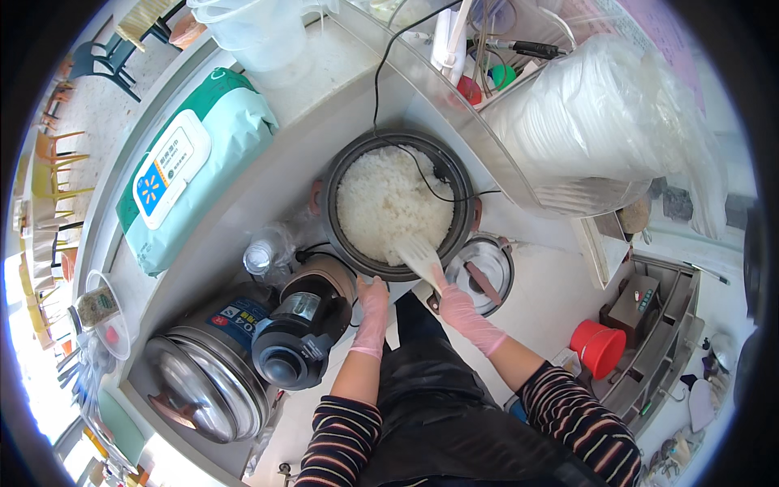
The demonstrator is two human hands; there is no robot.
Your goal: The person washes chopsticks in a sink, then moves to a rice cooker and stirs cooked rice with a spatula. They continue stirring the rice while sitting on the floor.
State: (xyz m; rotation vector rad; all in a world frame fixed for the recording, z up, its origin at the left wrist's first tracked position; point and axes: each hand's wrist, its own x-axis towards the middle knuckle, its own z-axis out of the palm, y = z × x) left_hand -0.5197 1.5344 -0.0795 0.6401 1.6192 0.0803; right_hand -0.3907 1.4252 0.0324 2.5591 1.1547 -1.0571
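A thin pink glove covers my right hand (457,304), which grips the handle of a pale rice paddle (417,255). The paddle's blade rests in cooked white rice (389,198) at the near side of a dark round pot (333,228). My left hand (372,301), gloved likewise, is at the pot's near left edge, fingertips up against the pot or the counter edge; which one it touches, and how firmly, I cannot tell. To the right of the big pot sits a smaller lidded pot (508,274) with a brownish-pink lid handle (482,283).
A black cable (376,91) hangs across the pot. Left are an air pot (304,322), a large steel container (201,389) and a wet-wipes pack (243,134). Bagged disposable lids or bowls (578,115) stand upper right; a red bucket (599,348) is lower right.
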